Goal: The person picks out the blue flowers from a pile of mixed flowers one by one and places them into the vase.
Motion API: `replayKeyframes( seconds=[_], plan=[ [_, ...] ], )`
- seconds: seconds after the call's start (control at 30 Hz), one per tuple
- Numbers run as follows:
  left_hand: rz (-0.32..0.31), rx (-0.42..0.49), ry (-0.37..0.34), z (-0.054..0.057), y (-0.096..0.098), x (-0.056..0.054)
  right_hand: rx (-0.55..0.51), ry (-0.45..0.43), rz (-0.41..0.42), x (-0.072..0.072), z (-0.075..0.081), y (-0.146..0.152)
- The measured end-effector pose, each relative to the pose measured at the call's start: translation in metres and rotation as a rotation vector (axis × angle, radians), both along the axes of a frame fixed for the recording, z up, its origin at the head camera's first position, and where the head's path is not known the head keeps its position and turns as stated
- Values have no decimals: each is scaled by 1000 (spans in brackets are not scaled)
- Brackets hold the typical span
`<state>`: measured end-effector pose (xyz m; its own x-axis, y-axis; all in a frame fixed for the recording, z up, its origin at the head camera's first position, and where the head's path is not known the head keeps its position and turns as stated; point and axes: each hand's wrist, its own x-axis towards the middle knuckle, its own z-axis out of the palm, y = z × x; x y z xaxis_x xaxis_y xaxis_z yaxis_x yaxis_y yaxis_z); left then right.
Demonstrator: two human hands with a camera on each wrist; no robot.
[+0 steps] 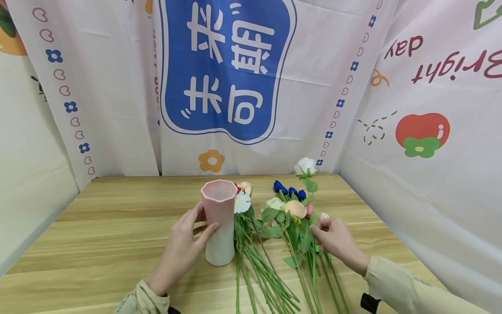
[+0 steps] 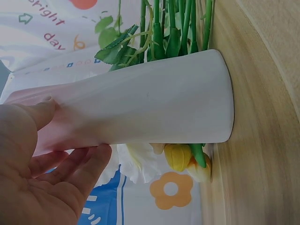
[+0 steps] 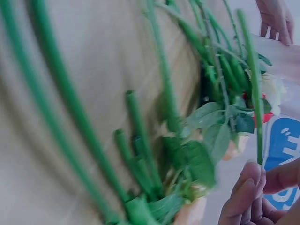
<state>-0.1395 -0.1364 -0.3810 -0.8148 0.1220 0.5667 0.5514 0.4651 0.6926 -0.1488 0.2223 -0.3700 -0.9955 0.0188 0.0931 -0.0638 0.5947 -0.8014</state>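
Observation:
A tall vase, pink at its faceted rim and white below, stands upright on the wooden table. My left hand grips its upper part from the side, thumb on the near face and fingers round the back. To the right, my right hand pinches a green stem between thumb and fingertips. That stem leads up to a white rose, raised above the other flowers. Under and beside this hand lie a peach rose, a cream rose and blue buds with long stems.
Against the vase's right side lies another bunch with a white daisy-like flower and long green stems. Yellow buds show behind the vase in the left wrist view. A printed cloth hangs at the back and sides.

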Motion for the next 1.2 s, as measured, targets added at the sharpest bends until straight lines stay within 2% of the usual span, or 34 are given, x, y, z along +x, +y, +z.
replayKeyframes(
  seconds=[0.17, 0.3, 0.47, 0.53, 0.7, 0.8, 0.93, 1.1, 1.2],
  plan=[
    [-2, -2, -6, 0, 0, 0, -66, 11, 39, 0, 6, -15],
    [-5, 2, -8, 1, 0, 0, -110, 45, 111, 2, 8, -30],
    [-4, 4, -4, 2, 0, 0, -103, 121, 205, 7, 9, -49],
    [-4, 4, -4, 2, 0, 0, -70, 168, 237, 9, 10, -56],
    [-1, 7, -9, 2, -1, 0, -3, 221, 304, 11, 10, -74],
    [3, 7, -6, 2, -2, 0, 34, 194, 348, 7, 8, -83],
    [4, 7, 2, 2, -3, 0, 134, 123, 419, -2, 0, -91],
    [-2, 1, -3, 1, -2, 1, 312, 48, 529, -8, -8, -97],
    [-4, 1, -5, 1, -1, 1, 426, 46, 563, -7, -8, -100]
  ],
)
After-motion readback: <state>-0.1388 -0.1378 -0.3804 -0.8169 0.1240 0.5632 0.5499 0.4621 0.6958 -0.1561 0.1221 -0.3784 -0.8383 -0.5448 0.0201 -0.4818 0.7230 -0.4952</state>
